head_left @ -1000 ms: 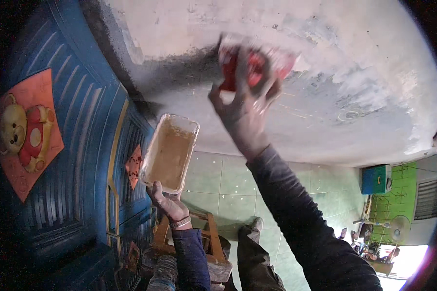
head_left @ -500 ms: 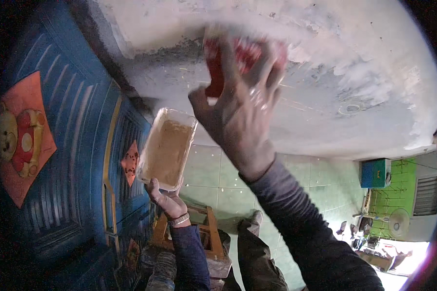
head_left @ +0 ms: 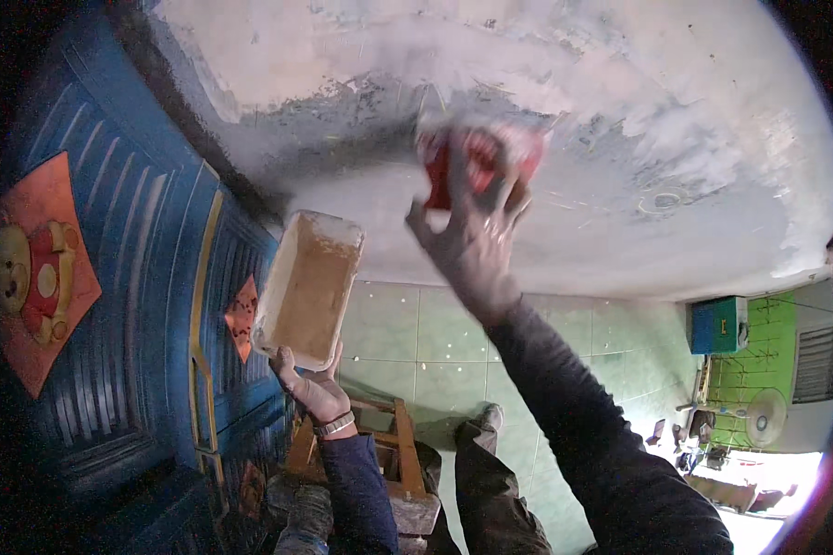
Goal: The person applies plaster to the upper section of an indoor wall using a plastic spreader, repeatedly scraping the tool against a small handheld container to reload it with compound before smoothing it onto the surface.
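Two hands hold things. The right hand (head_left: 477,245), just above the middle, has its fingers spread over a blurred red scraper (head_left: 439,176) at one o'clock; whether the scraper touches the patchy grey wall (head_left: 592,231) I cannot tell. The left hand (head_left: 317,388), between seven and eight o'clock, is closed around the lower end of a tan-smeared tray (head_left: 281,287) at nine o'clock. A wooden stool (head_left: 405,444) stands at six o'clock, a fan (head_left: 765,418) near four.
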A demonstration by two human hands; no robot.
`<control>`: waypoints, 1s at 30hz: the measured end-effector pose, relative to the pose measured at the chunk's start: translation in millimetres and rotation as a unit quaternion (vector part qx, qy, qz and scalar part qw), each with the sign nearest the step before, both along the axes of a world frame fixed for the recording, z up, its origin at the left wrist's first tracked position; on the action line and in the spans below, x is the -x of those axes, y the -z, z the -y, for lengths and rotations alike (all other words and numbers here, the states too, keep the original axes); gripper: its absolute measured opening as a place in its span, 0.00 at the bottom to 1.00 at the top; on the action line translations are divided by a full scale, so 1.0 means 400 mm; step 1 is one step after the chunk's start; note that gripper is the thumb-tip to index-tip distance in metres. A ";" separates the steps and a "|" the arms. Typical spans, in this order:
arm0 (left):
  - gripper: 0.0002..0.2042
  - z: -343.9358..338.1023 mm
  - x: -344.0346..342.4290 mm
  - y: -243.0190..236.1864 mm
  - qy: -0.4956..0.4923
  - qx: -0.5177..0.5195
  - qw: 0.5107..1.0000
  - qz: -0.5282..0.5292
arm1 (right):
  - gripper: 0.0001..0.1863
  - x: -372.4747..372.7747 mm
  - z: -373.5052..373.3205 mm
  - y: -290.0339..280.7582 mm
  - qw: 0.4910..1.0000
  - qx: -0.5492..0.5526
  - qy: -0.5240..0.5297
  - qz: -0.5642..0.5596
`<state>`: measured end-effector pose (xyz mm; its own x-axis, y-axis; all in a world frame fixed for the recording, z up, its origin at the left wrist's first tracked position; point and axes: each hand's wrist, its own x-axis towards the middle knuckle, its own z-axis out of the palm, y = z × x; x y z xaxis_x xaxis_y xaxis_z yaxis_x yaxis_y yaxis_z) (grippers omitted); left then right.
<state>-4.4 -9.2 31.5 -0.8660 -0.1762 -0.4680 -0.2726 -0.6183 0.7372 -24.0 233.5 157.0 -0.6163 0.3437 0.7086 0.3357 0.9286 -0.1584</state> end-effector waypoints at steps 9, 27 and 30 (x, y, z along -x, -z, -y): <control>0.40 0.006 0.002 -0.016 -0.001 0.005 1.000 -0.002 | 0.48 -0.015 0.021 -0.221 0.994 -0.043 -0.057 -0.084; 0.33 -0.008 -0.008 -0.016 0.000 -0.035 0.999 0.009 | 0.48 0.042 -0.019 -0.033 0.998 0.001 -0.010 -0.057; 0.33 0.009 -0.006 0.010 0.000 -0.049 0.999 -0.002 | 0.48 -0.018 0.045 0.088 0.990 0.085 -0.010 0.110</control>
<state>-2.1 -12.7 27.4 -0.8681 -0.1300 -0.4791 -0.2695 -0.6870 0.6748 -16.9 215.4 121.7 -0.7570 0.4326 0.4897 0.3615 0.9016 -0.2376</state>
